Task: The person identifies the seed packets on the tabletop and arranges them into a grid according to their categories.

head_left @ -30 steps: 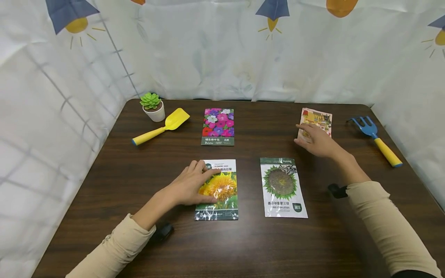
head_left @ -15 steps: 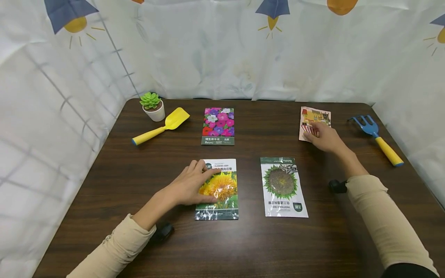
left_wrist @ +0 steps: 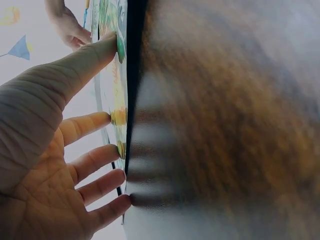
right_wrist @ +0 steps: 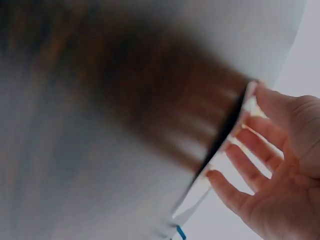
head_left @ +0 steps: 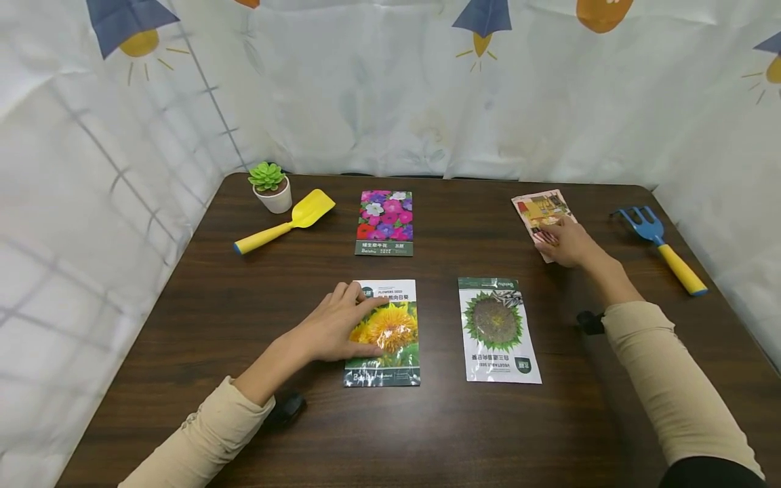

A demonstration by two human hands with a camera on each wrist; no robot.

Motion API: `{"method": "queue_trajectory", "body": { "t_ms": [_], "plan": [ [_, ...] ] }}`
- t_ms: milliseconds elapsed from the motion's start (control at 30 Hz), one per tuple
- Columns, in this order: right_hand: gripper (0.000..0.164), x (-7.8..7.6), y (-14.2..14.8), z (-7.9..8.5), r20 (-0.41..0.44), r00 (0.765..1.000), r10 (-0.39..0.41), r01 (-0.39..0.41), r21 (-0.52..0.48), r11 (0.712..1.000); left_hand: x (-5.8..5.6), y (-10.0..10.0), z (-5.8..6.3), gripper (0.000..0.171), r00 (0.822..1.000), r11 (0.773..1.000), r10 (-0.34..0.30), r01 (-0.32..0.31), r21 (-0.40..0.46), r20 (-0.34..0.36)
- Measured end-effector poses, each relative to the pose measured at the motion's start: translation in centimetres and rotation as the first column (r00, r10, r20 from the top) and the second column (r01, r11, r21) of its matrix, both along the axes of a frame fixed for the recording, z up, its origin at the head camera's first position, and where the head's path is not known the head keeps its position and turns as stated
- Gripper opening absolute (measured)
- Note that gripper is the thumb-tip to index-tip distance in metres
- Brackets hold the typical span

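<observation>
My left hand (head_left: 338, 329) rests its spread fingertips and thumb on a sunflower seed packet (head_left: 390, 332), which lies flat on the table. In the left wrist view, the thumb (left_wrist: 100, 50) and fingers touch its printed face. At the back right, my right hand (head_left: 566, 242) touches a pink illustrated packet (head_left: 537, 207), turned askew. Extended fingers (right_wrist: 250, 167) and thumb press on this packet in the right wrist view; its lower part is covered by the hand. Between the hands lies a white packet with a green-rimmed sunflower head (head_left: 494, 332), its print upside down.
A petunia-pictured packet (head_left: 384, 224) lies at the back middle. A yellow trowel (head_left: 287, 220) and a potted succulent (head_left: 271, 186) are at the back left. On the far right lies a blue hand fork (head_left: 662, 251) with a yellow handle. A curtain (head_left: 396, 95) hangs behind the table.
My right hand has shifted its hold on the pink packet and turned it counterclockwise, its top swinging left. My left hand and the other packets have stayed in place.
</observation>
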State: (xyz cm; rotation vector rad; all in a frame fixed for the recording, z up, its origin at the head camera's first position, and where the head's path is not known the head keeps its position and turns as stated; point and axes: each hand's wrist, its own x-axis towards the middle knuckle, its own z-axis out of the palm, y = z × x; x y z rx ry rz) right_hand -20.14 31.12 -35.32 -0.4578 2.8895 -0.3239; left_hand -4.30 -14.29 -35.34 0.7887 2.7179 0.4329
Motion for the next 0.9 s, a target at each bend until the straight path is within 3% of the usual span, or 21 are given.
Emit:
{"method": "queue_trajectory", "body": {
  "t_ms": [200, 300, 467, 733, 900],
  "plan": [
    [0.041, 0.1, 1.0, 0.4, 0.009, 0.998, 0.059, -0.059, -0.013, 0.998, 0.1, -0.1, 0.1, 0.086, 1.0, 1.0, 0.001, -0.001, -0.003, -0.01],
    [0.035, 0.3, 1.4, 0.6, 0.021, 1.0, 0.018, -0.017, -0.042, 0.999, 0.1, -0.1, 0.1, 0.086, 1.0, 1.0, -0.004, 0.004, -0.002, -0.015],
    [0.029, 0.5, 0.8, 1.0, 0.057, 0.992, -0.115, 0.12, -0.084, 0.989, 0.1, 0.0, -0.1, 0.086, 1.0, 1.0, -0.004, 0.004, -0.001, -0.017],
    [0.071, 0.4, -2.3, 1.0, 0.059, 0.969, -0.241, 0.237, 0.061, 0.969, 0.2, 0.0, 0.0, 0.085, 1.0, 1.0, 0.009, -0.009, 0.004, -0.002],
    [0.09, -0.1, -3.4, 0.9, 0.097, 0.938, -0.334, 0.325, 0.097, 0.941, 0.2, 0.1, 0.0, 0.085, 1.0, 1.0, 0.007, -0.007, 0.004, -0.004]
  ]
}}
